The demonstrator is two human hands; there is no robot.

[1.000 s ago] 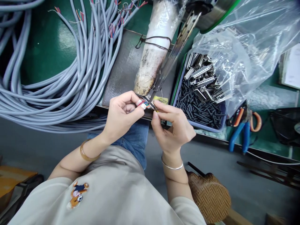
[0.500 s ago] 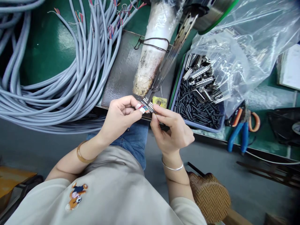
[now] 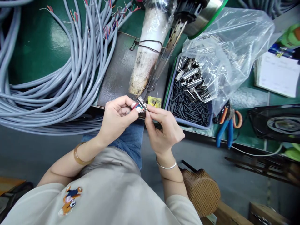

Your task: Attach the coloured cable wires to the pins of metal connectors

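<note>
- Posture: left hand (image 3: 118,117) and right hand (image 3: 164,128) meet at the near edge of the bench, forearms angled inward; amber-coloured bangle (image 3: 78,156) on the left wrist, thin silver bangle (image 3: 167,166) on the right.
- Grip, left: thumb and forefinger pinch fine multicoloured wires (image 3: 135,106), other fingers curled.
- Grip, right: thumb and fingertips close on the right end of a small silver-and-black multi-pin connector (image 3: 141,103), held tilted just beside the wires. Whether wires and pins are joined cannot be told.
- Iron: long perforated metal soldering iron (image 3: 164,59), slanting down to the connector; contact unclear.
- Surface: glossy green bench (image 3: 53,53), with a dark flat plate (image 3: 119,65) beneath a stained, plastic-wrapped white cylinder (image 3: 146,53).
- Left: thick bundle of grey round cables (image 3: 72,75), coloured wire ends at the far side.
- Right: blue-purple plastic tray (image 3: 195,124) of short black tubes (image 3: 187,106) and silver connectors (image 3: 192,76), partly under a clear plastic bag (image 3: 234,50); blue-and-orange-handled pliers (image 3: 227,128) farther right.
- Room: grey floor (image 3: 199,153); brown weave-patterned stool (image 3: 202,190) near right.
</note>
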